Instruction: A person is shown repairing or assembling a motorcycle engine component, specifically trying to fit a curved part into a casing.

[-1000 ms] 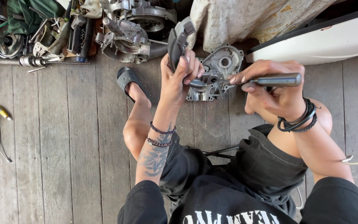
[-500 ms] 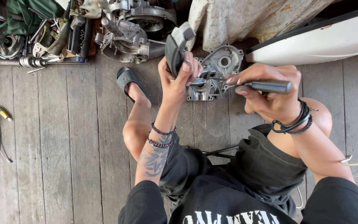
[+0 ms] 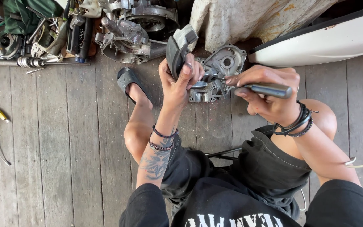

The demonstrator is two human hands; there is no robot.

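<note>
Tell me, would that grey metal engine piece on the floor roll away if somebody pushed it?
Probably not. The grey metal casing lies flat on the wooden floor and has lumpy, uneven edges, so it would likely scrape along rather than roll. It looks like thick cast metal, so probably stiff and heavy for its size. The left hand and right hand work just above it.

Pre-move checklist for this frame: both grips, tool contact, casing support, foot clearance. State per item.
1. Left hand grips the dark curved part with the grey end: ok.
2. Right hand closed around the dark-handled tool: ok.
3. Tool tip meets the part at the left hand: cannot tell, fingers hide it.
4. Grey cast-metal engine casing lies flat on the wooden plank floor: ok.
5. Foot in the black sandal is apart from the casing: ok.
</note>
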